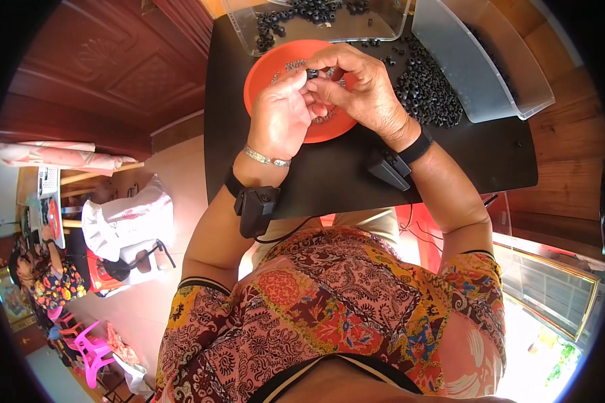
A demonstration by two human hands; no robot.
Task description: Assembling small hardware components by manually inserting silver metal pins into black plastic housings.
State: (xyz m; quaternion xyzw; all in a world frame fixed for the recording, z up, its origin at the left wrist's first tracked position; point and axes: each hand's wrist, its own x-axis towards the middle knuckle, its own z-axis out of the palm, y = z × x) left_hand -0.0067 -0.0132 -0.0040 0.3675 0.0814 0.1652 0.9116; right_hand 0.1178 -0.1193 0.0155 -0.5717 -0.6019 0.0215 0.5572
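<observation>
Over a round orange-red basin, my two hands meet at a small black part. My left hand is turned palm up, its thumb and fingertips closed at the part. From the other side my right hand pinches the same part with thumb and forefinger. Many tiny silvery metal pieces lie in the basin below; my hands hide some of them. A heap of small black ring-like parts spreads on the dark table to the right of my right hand.
A clear plastic bin with black parts stands at the far side. Another translucent bin stands tilted at the right, beside the heap. The black table ends near my lap. At far left, another person is near a white sack.
</observation>
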